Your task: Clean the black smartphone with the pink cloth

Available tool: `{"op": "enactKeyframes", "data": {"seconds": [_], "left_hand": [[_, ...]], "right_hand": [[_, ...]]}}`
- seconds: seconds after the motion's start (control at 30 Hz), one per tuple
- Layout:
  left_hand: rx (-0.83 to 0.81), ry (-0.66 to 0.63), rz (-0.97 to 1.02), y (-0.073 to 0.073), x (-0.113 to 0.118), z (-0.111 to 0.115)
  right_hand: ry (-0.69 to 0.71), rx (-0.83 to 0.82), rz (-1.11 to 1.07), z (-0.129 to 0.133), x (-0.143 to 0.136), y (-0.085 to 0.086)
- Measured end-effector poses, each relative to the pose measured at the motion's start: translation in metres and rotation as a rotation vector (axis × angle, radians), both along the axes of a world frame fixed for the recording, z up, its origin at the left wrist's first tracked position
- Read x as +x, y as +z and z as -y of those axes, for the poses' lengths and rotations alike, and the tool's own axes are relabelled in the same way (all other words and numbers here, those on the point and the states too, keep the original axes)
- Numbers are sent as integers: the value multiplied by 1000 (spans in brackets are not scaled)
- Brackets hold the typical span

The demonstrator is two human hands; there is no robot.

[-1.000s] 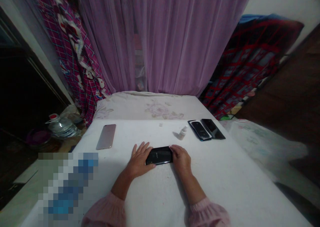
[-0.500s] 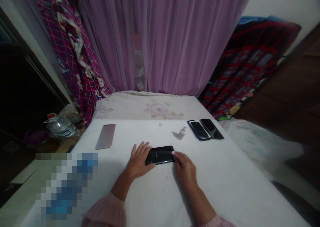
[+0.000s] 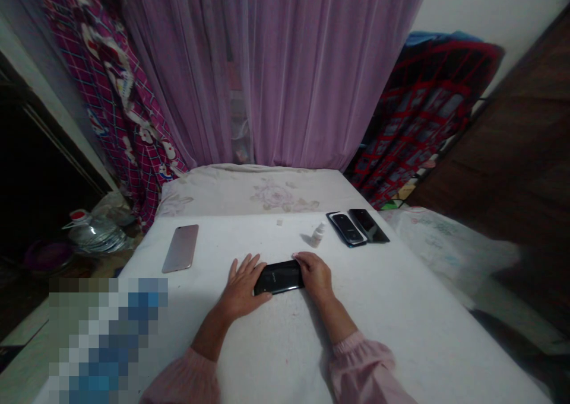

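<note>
A glossy black smartphone [image 3: 279, 276] lies flat, back side up, on the white-covered table. Its left end is gripped by my left hand [image 3: 243, 286], fingers along the far edge and thumb at the near edge. My right hand [image 3: 315, 276] is closed in a pinch at the phone's far right corner. Something small and pale shows at those fingertips, too small to name. Beyond the phone stands a small spray bottle [image 3: 317, 235], and a tiny pale square piece [image 3: 279, 222] lies farther back.
A rose-gold phone [image 3: 180, 248] lies at the left of the white cloth [image 3: 262, 356]. Several dark phones [image 3: 347, 229] rest at the back right, some stacked. Purple curtains [image 3: 303, 78] hang behind the table. A large water bottle [image 3: 95, 232] stands beyond the left edge.
My right hand has slid from the phone's right end up to its far right corner, still pinched. My left hand keeps its hold. The view has shifted slightly.
</note>
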State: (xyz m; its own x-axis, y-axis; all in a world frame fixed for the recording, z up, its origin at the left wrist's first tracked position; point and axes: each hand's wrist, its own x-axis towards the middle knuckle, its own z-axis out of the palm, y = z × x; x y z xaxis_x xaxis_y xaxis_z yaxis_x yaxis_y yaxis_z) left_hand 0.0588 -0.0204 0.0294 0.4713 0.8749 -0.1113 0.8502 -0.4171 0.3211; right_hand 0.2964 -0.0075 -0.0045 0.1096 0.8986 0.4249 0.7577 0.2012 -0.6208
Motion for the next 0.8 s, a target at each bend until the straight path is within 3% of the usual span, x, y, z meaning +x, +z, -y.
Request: {"op": "enactKeyframes", "data": {"seconds": [0.2, 0.4, 0.63, 0.8], "left_hand": [[14, -6, 1, -1, 0, -1], [2, -4, -17, 3, 1, 0], [31, -19, 12, -5, -1, -1], [28, -13, 10, -4, -1, 0]], "right_hand": [[258, -125, 110, -10, 12, 20], [441, -164, 215, -19, -10, 33], [500, -85, 200, -16, -38, 31], [510, -82, 189, -15, -28, 30]]}}
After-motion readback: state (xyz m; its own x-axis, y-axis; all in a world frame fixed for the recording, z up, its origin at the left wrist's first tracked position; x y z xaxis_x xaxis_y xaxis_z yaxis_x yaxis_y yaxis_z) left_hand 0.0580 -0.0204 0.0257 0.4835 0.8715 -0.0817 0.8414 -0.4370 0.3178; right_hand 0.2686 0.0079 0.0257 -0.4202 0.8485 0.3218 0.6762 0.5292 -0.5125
